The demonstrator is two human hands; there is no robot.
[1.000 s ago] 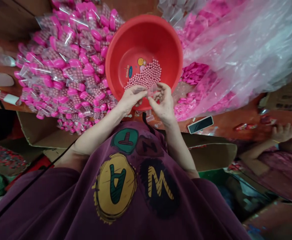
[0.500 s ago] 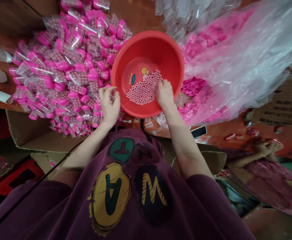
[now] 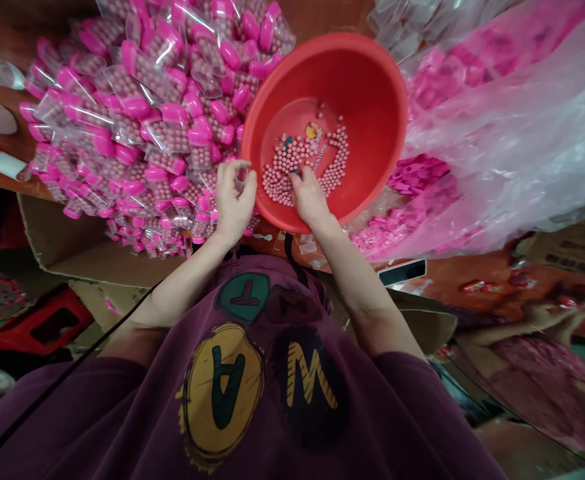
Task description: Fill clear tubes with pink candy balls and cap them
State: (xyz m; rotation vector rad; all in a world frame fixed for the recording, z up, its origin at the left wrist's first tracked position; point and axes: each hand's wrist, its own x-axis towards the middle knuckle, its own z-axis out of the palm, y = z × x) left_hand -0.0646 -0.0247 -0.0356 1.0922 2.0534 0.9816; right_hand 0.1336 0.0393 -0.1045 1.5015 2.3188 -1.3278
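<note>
A red plastic basin holds a loose layer of small pink beads. My left hand is at the basin's left rim, its thumb and fingers closed around a small clear plastic container with its mouth showing. Inside the basin, my right hand has its fingers curled down among the beads. A small dark blue spot shows by its fingertips; what they grip, if anything, I cannot make out. Left of the basin lies a big heap of clear containers with pink caps, filled with beads.
A clear plastic bag of pink caps lies right of the basin. Empty clear containers are behind it. A phone rests at the table edge. Open cardboard boxes stand below. Another person's hands work at right.
My right hand has moved left and down through the beads, which are now spread apart with bare basin floor between them. The basin appears larger and further right. My left hand keeps hold of the container.
</note>
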